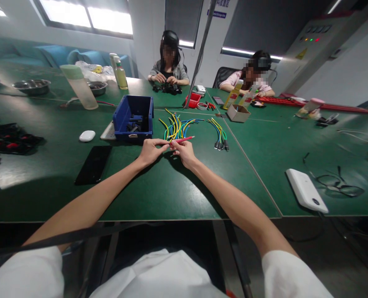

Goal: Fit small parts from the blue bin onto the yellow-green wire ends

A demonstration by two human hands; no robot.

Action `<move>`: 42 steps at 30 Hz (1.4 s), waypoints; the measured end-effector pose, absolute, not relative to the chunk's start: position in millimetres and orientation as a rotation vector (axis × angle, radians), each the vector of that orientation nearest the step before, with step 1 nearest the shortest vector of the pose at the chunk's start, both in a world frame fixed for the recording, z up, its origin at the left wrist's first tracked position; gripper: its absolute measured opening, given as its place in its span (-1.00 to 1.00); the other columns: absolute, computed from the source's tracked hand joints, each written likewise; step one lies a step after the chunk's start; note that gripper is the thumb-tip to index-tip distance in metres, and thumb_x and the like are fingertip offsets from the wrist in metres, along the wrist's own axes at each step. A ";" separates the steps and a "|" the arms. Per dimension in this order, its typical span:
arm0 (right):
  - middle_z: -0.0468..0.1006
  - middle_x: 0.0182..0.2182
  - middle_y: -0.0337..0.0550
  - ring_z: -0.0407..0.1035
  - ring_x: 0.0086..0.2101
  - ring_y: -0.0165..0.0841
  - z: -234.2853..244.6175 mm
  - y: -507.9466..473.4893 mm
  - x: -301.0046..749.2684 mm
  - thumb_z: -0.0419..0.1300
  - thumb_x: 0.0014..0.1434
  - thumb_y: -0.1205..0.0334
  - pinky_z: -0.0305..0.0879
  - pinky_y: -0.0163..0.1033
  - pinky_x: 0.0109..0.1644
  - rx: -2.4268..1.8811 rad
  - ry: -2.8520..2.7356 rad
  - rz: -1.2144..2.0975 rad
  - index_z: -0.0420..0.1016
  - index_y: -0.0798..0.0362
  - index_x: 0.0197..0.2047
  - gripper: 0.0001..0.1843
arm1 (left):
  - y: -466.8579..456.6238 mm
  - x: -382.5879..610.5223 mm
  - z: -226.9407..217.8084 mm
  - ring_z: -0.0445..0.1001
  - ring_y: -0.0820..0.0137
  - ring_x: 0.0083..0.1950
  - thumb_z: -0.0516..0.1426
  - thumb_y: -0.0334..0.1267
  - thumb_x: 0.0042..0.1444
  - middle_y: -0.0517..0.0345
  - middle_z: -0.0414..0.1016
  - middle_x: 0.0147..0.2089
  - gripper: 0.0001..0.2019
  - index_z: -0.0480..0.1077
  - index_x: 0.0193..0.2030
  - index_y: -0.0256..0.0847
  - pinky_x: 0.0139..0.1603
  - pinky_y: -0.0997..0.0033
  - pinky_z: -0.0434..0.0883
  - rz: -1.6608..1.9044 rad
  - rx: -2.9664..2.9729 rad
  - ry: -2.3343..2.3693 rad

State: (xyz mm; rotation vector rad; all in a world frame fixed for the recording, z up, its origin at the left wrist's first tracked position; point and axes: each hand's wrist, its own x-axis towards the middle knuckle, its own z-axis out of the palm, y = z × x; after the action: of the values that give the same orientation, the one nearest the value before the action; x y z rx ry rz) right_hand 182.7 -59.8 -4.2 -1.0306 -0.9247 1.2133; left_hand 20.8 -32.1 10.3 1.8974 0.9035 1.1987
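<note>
My left hand (153,151) and my right hand (184,152) meet over the green table, fingers pinched close together. Between them lies a short red wire (184,140), its metal tip pointing right past my right hand. My right fingers grip the red wire along its length. The fingers of my left hand are closed at its left end, where the detail is too small to make out. Just beyond my hands spreads a pile of yellow, blue and green wires (178,126). To its right sits a smaller bunch of wires (220,131) with dark ends toward me.
A blue bin (133,118) holding dark parts stands left of the pile. Nearer me lie a black phone (93,164) and a white case (87,136). At right are a white power bank (306,190) and glasses (339,185). Two people sit across the table.
</note>
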 end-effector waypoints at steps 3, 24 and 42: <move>0.57 -0.45 -0.13 0.40 -0.48 -0.45 -3.6 -60.6 182.1 0.43 -0.15 -0.01 0.23 -0.42 -0.54 -1.027 -0.949 1.191 0.55 0.13 -0.37 -0.60 | -28.2 22.1 8.1 0.59 0.22 -0.27 0.32 -0.07 -0.06 -0.05 0.64 -0.26 -0.65 0.62 -0.22 -0.30 -0.15 0.25 0.50 1.139 1.726 0.882; 0.52 -0.47 -0.17 0.38 -0.45 -0.44 1.0 -63.8 179.3 0.45 -0.19 0.03 0.23 -0.43 -0.52 -1.036 -0.909 1.236 0.54 0.12 -0.38 -0.62 | -24.7 24.0 2.5 0.58 0.24 -0.24 0.37 -0.07 -0.14 -0.04 0.63 -0.24 -0.62 0.59 -0.24 -0.30 -0.08 0.22 0.49 1.159 1.610 0.820; 0.55 -0.42 -0.17 0.45 -0.43 -0.41 -3.5 -60.0 183.5 0.41 -0.13 0.01 0.29 -0.40 -0.51 -1.068 -0.883 1.033 0.49 0.11 -0.30 -0.60 | -19.0 24.2 1.4 0.61 0.22 -0.25 0.44 0.04 -0.33 -0.05 0.63 -0.28 -0.41 0.57 -0.18 -0.32 -0.04 0.15 0.51 1.117 1.291 0.837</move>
State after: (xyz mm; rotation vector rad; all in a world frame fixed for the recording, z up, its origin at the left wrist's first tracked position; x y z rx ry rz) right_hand 183.5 -60.0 -3.5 -1.0684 -0.8829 1.0327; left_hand 24.2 -19.0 1.4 1.2907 0.8368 1.1173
